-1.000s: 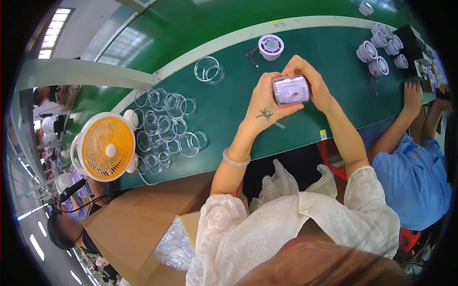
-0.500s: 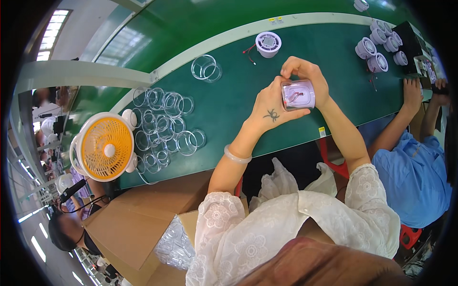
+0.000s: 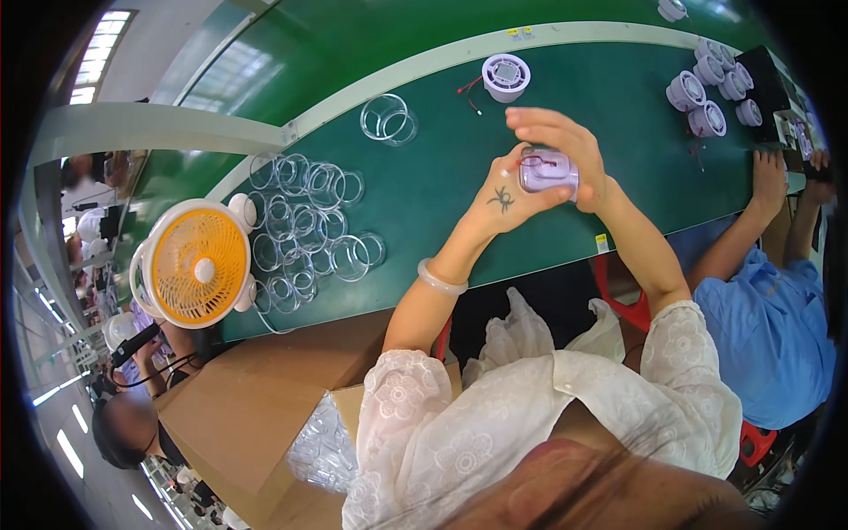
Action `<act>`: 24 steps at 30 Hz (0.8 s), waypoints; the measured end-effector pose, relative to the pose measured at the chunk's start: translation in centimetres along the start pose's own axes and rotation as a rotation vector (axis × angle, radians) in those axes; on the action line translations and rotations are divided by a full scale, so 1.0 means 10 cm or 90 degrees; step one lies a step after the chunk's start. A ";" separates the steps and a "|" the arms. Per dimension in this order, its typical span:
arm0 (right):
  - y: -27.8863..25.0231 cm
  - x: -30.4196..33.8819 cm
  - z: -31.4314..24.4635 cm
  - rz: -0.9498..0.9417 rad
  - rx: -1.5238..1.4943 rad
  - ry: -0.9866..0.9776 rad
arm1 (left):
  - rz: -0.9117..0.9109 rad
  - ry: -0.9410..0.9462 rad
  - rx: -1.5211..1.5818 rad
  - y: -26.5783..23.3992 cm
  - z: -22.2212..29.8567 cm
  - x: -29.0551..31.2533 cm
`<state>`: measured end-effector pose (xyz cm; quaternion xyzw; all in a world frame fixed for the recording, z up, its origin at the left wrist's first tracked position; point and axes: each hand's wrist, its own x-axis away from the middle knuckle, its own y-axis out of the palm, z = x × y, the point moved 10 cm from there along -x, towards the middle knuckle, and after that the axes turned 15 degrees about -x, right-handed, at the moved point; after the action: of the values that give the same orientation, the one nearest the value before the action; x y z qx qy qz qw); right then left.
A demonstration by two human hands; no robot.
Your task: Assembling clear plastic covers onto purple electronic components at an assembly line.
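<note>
Between my hands, above the table, is a clear cylinder with a lilac round unit (image 3: 556, 179) in it, lying on its side, red wires showing at its upper part. My left hand (image 3: 517, 190) grips it from the left, thumb along its near side. My right hand (image 3: 579, 155) is curved round its far and right side, fingers stretched together over the top and palm against the lilac end. Beyond them stands a similar lilac round unit (image 3: 506, 78) with a red wire. Two clear rings (image 3: 386, 119) lie to its left.
Several clear cylinders (image 3: 305, 230) stand on the green table (image 3: 442, 185) at left, beside an orange and white fan (image 3: 201, 263). An open cardboard box (image 3: 265, 406) holds clear plastic pieces. Several lilac units (image 3: 707, 119) sit far right, near a co-worker in a blue shirt (image 3: 760, 327).
My right fingers have straightened from a curl and now reach over the top. The held piece has tilted and shifted slightly up; its red wires now show higher on it.
</note>
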<state>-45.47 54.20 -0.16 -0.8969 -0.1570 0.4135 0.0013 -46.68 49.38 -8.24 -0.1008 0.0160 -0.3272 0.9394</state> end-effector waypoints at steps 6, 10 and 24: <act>-0.09 -0.07 -0.04 -0.065 0.108 0.060 | 0.115 0.033 0.164 -0.29 0.03 -0.07; -0.25 0.03 0.19 0.110 -0.042 0.185 | 0.087 0.001 0.030 -0.45 0.13 0.04; -1.54 -0.42 1.28 0.324 0.405 0.248 | 0.489 -0.323 -0.879 -1.25 0.29 1.51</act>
<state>-61.87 66.05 -3.40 -0.9230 0.2068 0.2517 0.2047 -42.24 30.97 -2.39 -0.7131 0.0345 0.1324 0.6876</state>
